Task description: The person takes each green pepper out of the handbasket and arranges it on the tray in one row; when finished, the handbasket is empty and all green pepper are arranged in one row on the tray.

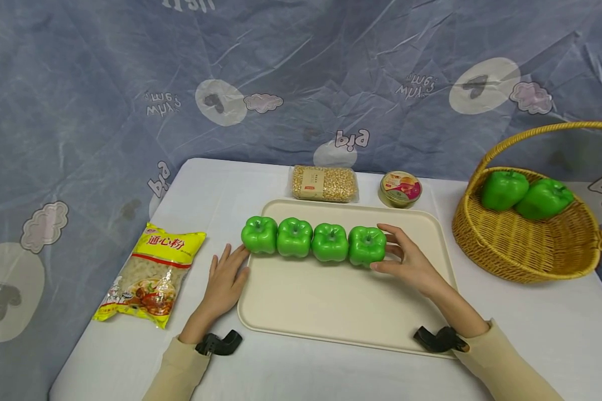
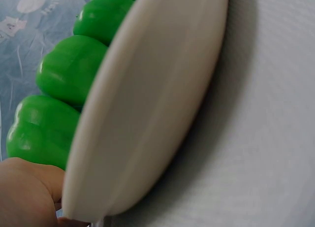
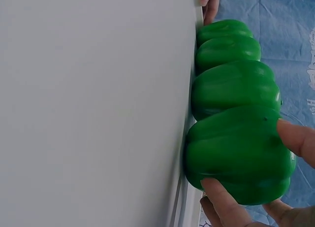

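Note:
Several green bell peppers stand side by side in a row along the back half of a beige tray [image 1: 331, 301]. My right hand [image 1: 408, 262] holds the rightmost bell pepper [image 1: 367, 245], thumb on the near side and fingers at the back and right. In the right wrist view its fingertips touch that pepper's surface, and the pepper meets its neighbour. My left hand [image 1: 227, 281] lies at the tray's left edge with fingers extended, fingertips beside the leftmost bell pepper [image 1: 259, 234]. Whether those fingertips press on it is hard to tell.
A wicker basket [image 1: 527, 253] with two more green peppers [image 1: 542, 199] stands at right. Behind the tray are a pack of corn kernels [image 1: 331, 184] and a round tin [image 1: 400, 189]. A yellow pasta bag [image 1: 153, 275] lies at left on the white table [image 1: 301, 373].

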`<state>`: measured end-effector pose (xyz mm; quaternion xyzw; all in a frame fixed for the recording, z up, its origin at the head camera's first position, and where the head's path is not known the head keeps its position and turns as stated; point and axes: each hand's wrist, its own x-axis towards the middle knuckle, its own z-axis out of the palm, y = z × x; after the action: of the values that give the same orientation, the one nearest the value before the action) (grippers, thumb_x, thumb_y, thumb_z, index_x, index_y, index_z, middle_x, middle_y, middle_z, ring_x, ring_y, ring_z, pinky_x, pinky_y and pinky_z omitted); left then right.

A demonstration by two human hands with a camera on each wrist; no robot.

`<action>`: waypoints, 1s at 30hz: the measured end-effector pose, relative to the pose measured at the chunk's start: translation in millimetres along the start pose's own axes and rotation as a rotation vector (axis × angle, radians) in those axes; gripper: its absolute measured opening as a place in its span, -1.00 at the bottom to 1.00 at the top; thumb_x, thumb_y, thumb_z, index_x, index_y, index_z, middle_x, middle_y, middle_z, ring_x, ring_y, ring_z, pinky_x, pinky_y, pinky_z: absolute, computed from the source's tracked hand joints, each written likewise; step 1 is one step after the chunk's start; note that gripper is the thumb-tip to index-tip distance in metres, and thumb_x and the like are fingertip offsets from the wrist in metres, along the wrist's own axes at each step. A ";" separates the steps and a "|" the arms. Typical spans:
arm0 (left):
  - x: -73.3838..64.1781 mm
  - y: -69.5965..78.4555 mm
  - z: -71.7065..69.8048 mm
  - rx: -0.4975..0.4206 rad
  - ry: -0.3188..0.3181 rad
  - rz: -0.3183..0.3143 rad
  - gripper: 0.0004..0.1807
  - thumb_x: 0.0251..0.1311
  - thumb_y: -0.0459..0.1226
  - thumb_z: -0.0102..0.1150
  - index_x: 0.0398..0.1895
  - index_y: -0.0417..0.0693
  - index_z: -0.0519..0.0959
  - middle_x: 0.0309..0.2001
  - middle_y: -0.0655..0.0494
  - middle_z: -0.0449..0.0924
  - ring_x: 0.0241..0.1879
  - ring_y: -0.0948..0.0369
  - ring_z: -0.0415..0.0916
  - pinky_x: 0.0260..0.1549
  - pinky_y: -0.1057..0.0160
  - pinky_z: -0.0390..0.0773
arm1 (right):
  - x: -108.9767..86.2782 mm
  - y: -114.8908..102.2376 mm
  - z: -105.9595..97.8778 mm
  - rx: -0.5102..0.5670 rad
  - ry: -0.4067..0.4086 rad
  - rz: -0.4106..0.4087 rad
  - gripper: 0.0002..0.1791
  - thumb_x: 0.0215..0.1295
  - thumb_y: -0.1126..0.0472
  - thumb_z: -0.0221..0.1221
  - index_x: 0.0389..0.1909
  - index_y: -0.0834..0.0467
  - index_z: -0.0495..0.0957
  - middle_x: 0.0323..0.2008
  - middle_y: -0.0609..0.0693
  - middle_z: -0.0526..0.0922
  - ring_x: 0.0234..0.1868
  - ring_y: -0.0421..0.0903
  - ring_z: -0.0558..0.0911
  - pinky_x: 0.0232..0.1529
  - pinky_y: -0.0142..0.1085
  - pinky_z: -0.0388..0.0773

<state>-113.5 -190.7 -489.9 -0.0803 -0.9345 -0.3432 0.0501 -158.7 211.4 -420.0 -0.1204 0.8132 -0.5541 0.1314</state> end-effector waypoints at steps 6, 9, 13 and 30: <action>0.0 0.9 -0.2 0.001 -0.003 0.000 -0.49 0.38 -0.31 -0.03 0.40 -0.11 0.34 0.46 -0.12 0.23 0.52 -0.22 -0.14 0.38 -0.34 -0.34 | -1.3 -3.5 -4.1 -0.012 0.000 -0.004 -0.02 0.10 0.33 0.39 0.49 0.16 0.04 0.33 0.32 0.24 0.34 0.30 0.32 0.09 -0.33 0.55; -0.1 1.4 -0.4 0.001 0.000 0.004 -0.49 0.38 -0.31 -0.03 0.40 -0.12 0.34 0.46 -0.12 0.23 0.52 -0.22 -0.13 0.38 -0.35 -0.34 | -3.2 -7.9 -10.2 -0.013 -0.002 -0.025 -0.02 0.09 0.33 0.40 0.49 0.14 0.06 0.35 0.31 0.21 0.38 0.29 0.28 0.16 -0.24 0.53; -0.7 1.2 -0.3 0.004 0.002 0.007 -0.48 0.38 -0.31 -0.03 0.40 -0.12 0.34 0.46 -0.13 0.23 0.52 -0.23 -0.13 0.38 -0.36 -0.34 | -8.0 -14.7 -24.2 -0.023 -0.006 -0.069 -0.04 0.12 0.33 0.38 0.49 0.13 0.06 0.38 0.30 0.17 0.40 0.29 0.24 0.19 -0.26 0.51; -1.4 0.2 0.1 0.005 0.007 0.017 -0.48 0.38 -0.31 -0.03 0.41 -0.10 0.34 0.46 -0.12 0.23 0.51 -0.24 -0.13 0.37 -0.36 -0.33 | -49.2 -12.9 -164.1 -0.098 0.489 0.027 -0.18 0.29 0.33 0.23 0.49 -0.13 0.12 0.07 -0.44 0.36 -0.05 -0.58 0.48 -0.20 -0.76 0.41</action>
<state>-112.1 -190.7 -490.1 -0.0868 -0.9345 -0.3406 0.0563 -169.0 366.3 -346.3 0.0218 0.8482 -0.5248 -0.0679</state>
